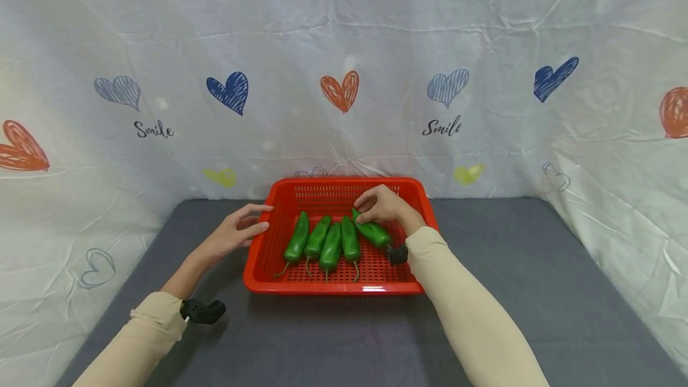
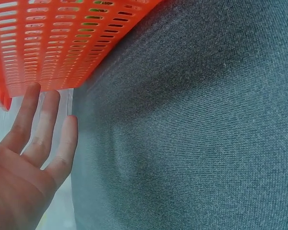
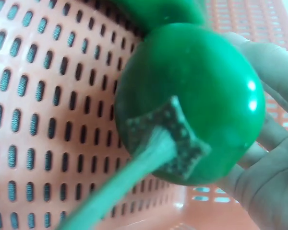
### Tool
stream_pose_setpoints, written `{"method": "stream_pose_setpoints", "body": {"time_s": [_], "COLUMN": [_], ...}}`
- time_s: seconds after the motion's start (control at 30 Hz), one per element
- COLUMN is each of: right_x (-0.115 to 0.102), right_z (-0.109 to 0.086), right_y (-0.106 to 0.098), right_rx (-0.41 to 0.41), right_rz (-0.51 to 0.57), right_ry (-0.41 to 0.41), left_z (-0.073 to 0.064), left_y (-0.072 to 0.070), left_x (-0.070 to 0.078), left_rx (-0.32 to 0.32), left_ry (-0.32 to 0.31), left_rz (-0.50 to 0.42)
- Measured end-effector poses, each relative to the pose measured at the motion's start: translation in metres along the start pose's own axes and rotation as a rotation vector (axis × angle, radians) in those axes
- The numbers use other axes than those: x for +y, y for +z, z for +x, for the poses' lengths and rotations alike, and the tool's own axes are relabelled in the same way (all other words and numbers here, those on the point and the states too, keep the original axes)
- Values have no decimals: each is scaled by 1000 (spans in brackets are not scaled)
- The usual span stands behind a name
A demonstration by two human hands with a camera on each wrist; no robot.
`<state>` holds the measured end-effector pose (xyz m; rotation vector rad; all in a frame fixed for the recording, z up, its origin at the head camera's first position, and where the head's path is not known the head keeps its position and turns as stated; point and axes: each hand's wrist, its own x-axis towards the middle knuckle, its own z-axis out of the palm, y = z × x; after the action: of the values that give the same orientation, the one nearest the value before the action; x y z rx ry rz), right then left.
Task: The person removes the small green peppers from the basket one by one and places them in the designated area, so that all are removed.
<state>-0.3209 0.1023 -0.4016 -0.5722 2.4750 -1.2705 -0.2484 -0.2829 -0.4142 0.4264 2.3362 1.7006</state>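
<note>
A red plastic basket (image 1: 344, 288) with slotted walls holds several green chili peppers (image 1: 331, 248) lying side by side, stems toward the near edge. My right hand (image 1: 383, 204) reaches into the basket and pinches the far, pointed end of the rightmost green pepper (image 1: 374, 233), which slants across the basket floor. The right wrist view shows that pepper's round stem end (image 3: 197, 96) up close, its stem toward the camera. At the basket's left rim, my left hand (image 1: 236, 232) rests with fingertips against the side; its fingers (image 2: 47, 115) stand extended and spread beside the slotted wall.
The basket stands on a table with a dark grey cloth (image 1: 494, 279), close to its back edge. Behind hangs a white curtain (image 1: 387, 130) printed with hearts and words. Black straps with small devices (image 1: 203, 311) sit at both wrists.
</note>
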Motion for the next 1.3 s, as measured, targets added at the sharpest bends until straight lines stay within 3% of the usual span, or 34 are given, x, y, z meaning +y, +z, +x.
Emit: {"method": "stream_pose_setpoints", "body": {"time_s": [0.27,0.6,0.97,1.3], "right_x": [-19,-40,-37,-29], "right_z": [-1,-7,-21,-36], "right_y": [-8,-33,-56,-76], "right_rx": [36,125,215,237], "right_rz": [21,61,247,302], "right_ry": [-29,-190,-253,-236], "left_z": [0,0,0,0], "left_y": [0,1,0,-1], "left_x": [2,4,4,5], "left_rx": [3,1,-13,-15], "left_ry": [-18,-17,-4,-18], "left_rz": [23,27,27,30]}}
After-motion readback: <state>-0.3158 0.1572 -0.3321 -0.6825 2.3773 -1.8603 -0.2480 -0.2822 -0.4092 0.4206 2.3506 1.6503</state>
